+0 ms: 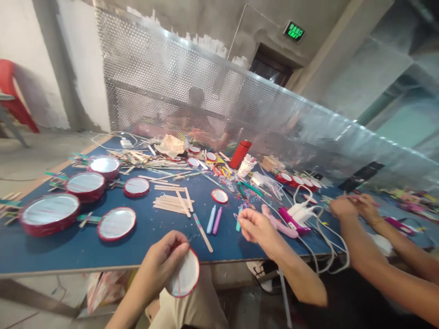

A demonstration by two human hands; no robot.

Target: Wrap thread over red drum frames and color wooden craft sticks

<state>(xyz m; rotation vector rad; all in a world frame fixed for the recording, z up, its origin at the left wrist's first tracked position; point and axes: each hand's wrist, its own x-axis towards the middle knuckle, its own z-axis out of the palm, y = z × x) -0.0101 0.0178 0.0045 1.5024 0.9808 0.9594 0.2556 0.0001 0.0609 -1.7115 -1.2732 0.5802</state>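
There was the left hand (168, 253), forearm rising from the bottom edge, clamped on a red-rimmed white disc (187, 276), thumb pressed over the near face! That disc hung tilted over the lap, just in front of the table's edge. Across to the right hand (255, 226): its forearm slanted up and leftward from the lower right, wrist above the tabletop, thumb and fingertips drawn together. A thin purple strand (236, 215) showed beside those fingertips, though whether they gripped it, I couldn't tell.

Just below them lay a teal pen (238, 223). Between the hands, a light-blue pen (211, 220) and a purple pen (217, 221) lay side by side, a color-banded stick (203, 233) next to them. Farther out sat a small red-rimmed disc (219, 196), and leftward a pile of wooden sticks (171, 204); beyond those, larger discs with stick handles (50, 213). On the right came a pale-pink glue gun (279, 224) and white cables (338, 246), then a co-worker's arms (363, 256), reaching over the table. At the back, a red bottle (240, 154) stood before a perforated screen (147, 77)!
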